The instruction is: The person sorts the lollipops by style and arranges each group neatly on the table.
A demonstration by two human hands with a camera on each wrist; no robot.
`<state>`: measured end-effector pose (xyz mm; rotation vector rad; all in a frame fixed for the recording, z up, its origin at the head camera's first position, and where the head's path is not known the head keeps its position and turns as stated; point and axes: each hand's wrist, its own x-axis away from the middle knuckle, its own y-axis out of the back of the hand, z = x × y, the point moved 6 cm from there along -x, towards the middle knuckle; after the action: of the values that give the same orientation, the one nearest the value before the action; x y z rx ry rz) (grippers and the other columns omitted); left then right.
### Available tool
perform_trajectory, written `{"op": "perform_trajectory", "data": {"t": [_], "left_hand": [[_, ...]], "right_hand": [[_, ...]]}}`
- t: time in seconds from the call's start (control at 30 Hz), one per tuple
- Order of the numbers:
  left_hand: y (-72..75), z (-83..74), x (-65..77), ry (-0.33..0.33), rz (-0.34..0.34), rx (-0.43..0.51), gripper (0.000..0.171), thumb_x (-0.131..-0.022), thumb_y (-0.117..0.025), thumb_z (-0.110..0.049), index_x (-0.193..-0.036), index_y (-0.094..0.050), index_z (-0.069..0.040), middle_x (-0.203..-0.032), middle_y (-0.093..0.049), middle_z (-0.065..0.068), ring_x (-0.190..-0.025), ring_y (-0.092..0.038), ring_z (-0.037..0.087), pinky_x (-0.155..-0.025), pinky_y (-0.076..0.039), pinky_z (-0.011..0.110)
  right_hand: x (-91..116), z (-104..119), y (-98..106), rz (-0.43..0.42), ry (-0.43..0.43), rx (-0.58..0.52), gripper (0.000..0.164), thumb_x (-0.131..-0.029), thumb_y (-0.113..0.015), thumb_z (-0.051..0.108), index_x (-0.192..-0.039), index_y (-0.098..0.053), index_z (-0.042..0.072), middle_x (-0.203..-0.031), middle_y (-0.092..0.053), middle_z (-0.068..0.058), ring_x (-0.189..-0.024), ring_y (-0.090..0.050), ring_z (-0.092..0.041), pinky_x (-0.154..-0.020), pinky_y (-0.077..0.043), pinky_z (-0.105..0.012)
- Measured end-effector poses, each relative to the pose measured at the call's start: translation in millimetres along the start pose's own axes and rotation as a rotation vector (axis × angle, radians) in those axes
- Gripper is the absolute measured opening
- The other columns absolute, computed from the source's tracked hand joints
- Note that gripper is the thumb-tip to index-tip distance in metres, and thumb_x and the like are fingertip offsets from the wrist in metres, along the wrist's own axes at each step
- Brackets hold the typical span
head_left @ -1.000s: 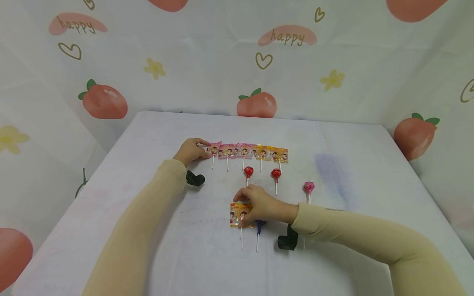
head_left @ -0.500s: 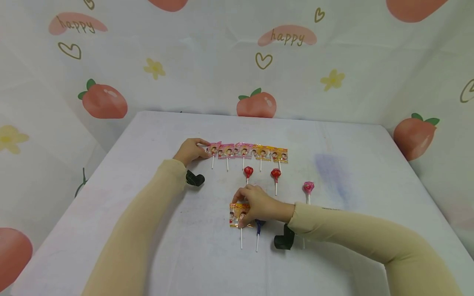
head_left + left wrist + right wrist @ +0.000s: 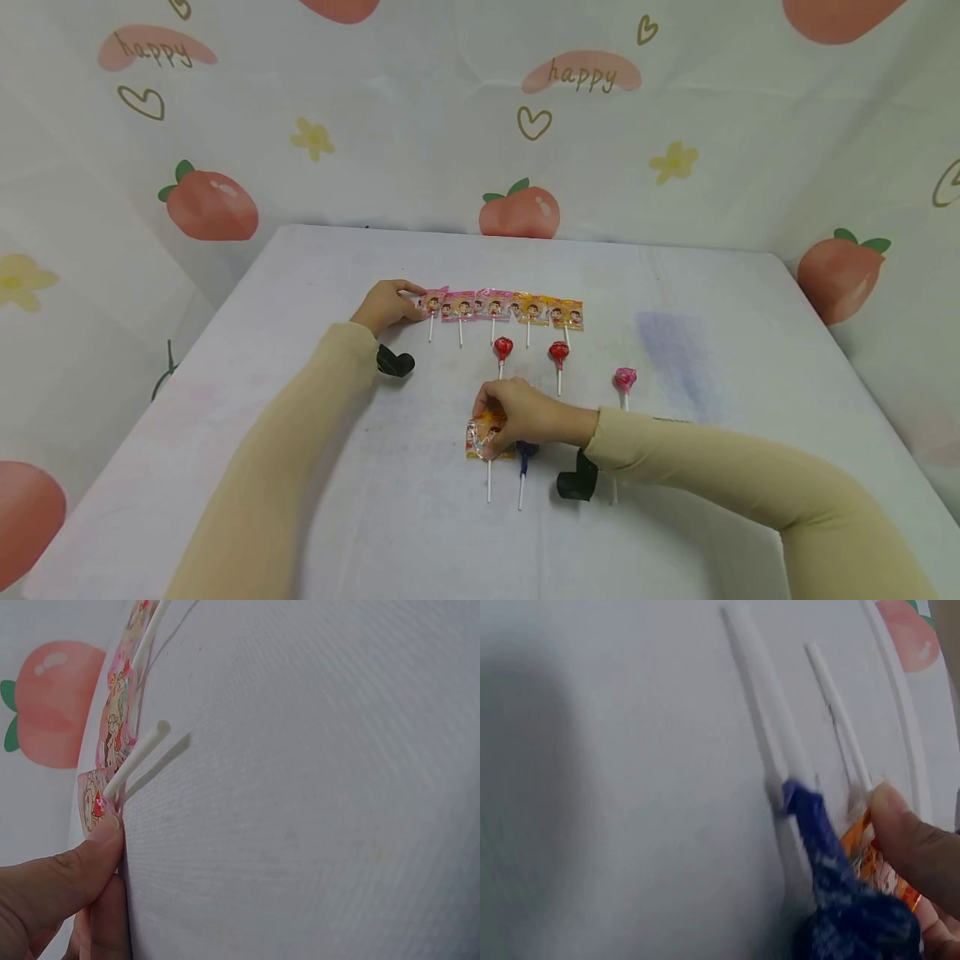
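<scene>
At the left end of a row of flat-wrapped lollipops, my left hand [image 3: 386, 307] pinches the edge of a pink-wrapped lollipop [image 3: 432, 302]. In the left wrist view the thumb lies on its wrapper [image 3: 91, 799], and its white stick points out over the table. Nearer the front, my right hand [image 3: 531, 414] pinches an orange-wrapped lollipop [image 3: 476, 439] between thumb and fingers, its stick towards the front. Just right of it lies a blue lollipop [image 3: 527, 451], partly under the hand; it looms large in the right wrist view, where the orange wrapper [image 3: 868, 862] shows behind it.
The row continues with pink wrappers [image 3: 494, 305] and orange wrappers [image 3: 532, 309]. Between row and right hand lie two red lollipops [image 3: 503, 347] [image 3: 558, 353]. A pink ball lollipop [image 3: 625, 380] lies further right, beside the right sleeve [image 3: 675, 454]. A printed cloth [image 3: 420, 125] hangs behind the table.
The orange wrapper has bent and bunched up under the right fingers, and that hand has shifted very slightly. The left hand has stayed still on the pink-wrapped lollipop.
</scene>
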<state>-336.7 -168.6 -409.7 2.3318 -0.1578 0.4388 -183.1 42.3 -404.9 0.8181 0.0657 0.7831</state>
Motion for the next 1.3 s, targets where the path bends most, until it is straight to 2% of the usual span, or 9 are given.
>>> {"op": "perform_trajectory", "data": {"t": [0.17,0.33,0.53,0.7,0.9,1.07,1.2,1.3], "left_hand": [[-0.7,0.2,-1.5,0.004,0.001,0.003,0.052,-0.081,-0.079,-0.020,-0.130,-0.061,-0.020,-0.108,-0.054,0.010,-0.096,-0.043,0.024,-0.091,-0.035,0.038],[-1.1,-0.1,-1.2,0.004,0.002,0.005,0.052,-0.081,-0.078,-0.019,-0.130,-0.061,-0.019,-0.108,-0.055,0.010,-0.095,-0.044,0.024,-0.092,-0.035,0.038],[-1.8,1.7,-1.9,0.010,-0.002,0.003,0.052,-0.082,-0.078,-0.020,-0.131,-0.060,-0.018,-0.110,-0.054,0.011,-0.096,-0.043,0.024,-0.092,-0.034,0.038],[-2.2,1.8,-0.9,0.017,-0.008,0.012,0.052,-0.081,-0.079,-0.020,-0.130,-0.061,-0.019,-0.108,-0.054,0.010,-0.094,-0.043,0.024,-0.090,-0.034,0.037],[-2.1,1.1,-0.4,0.011,-0.002,0.030,0.051,-0.082,-0.078,-0.019,-0.130,-0.061,-0.018,-0.101,-0.055,0.008,-0.090,-0.045,0.022,-0.090,-0.035,0.037],[-0.7,0.5,0.5,0.009,-0.002,0.020,0.051,-0.081,-0.078,-0.019,-0.129,-0.061,-0.017,-0.103,-0.054,0.009,-0.092,-0.044,0.023,-0.090,-0.034,0.037],[-0.5,0.8,-0.1,0.014,-0.008,0.013,0.051,-0.081,-0.079,-0.019,-0.129,-0.061,-0.018,-0.109,-0.054,0.010,-0.095,-0.043,0.024,-0.091,-0.034,0.037],[-0.8,1.1,-0.4,0.020,-0.011,0.021,0.050,-0.082,-0.078,-0.019,-0.129,-0.061,-0.019,-0.109,-0.054,0.010,-0.095,-0.044,0.024,-0.090,-0.034,0.037]], "right_hand": [[1.3,-1.8,3.1,0.019,-0.015,-0.041,0.039,-0.069,-0.088,0.018,-0.095,-0.059,0.014,-0.090,-0.060,0.005,-0.085,-0.051,-0.012,-0.078,-0.044,-0.024],[2.1,0.7,10.1,-0.021,-0.031,-0.008,0.039,-0.071,-0.087,0.018,-0.095,-0.056,0.015,-0.094,-0.060,0.003,-0.086,-0.051,-0.014,-0.077,-0.044,-0.027],[3.9,2.0,15.0,-0.061,0.004,-0.024,0.034,-0.074,-0.084,0.011,-0.096,-0.058,0.017,-0.102,-0.063,0.000,-0.085,-0.049,-0.014,-0.074,-0.042,-0.027],[5.7,2.7,20.1,-0.066,0.012,-0.029,0.032,-0.077,-0.081,0.010,-0.099,-0.059,0.016,-0.107,-0.063,-0.002,-0.088,-0.051,-0.015,-0.075,-0.045,-0.026],[7.8,5.0,34.0,-0.086,-0.024,-0.015,0.036,-0.078,-0.081,0.009,-0.106,-0.058,0.015,-0.113,-0.062,-0.005,-0.099,-0.055,-0.019,-0.085,-0.049,-0.032],[11.2,4.4,49.1,-0.099,-0.054,-0.060,0.038,-0.077,-0.082,0.016,-0.108,-0.062,0.008,-0.107,-0.064,-0.004,-0.101,-0.059,-0.018,-0.092,-0.050,-0.034],[16.1,3.2,61.8,-0.116,-0.072,-0.126,0.027,-0.079,-0.081,0.020,-0.098,-0.068,0.006,-0.093,-0.067,0.000,-0.086,-0.055,-0.014,-0.078,-0.048,-0.028],[21.2,2.9,72.9,-0.144,-0.072,-0.189,0.024,-0.080,-0.079,0.021,-0.096,-0.069,0.007,-0.087,-0.068,0.001,-0.080,-0.055,-0.013,-0.072,-0.046,-0.029]]}}
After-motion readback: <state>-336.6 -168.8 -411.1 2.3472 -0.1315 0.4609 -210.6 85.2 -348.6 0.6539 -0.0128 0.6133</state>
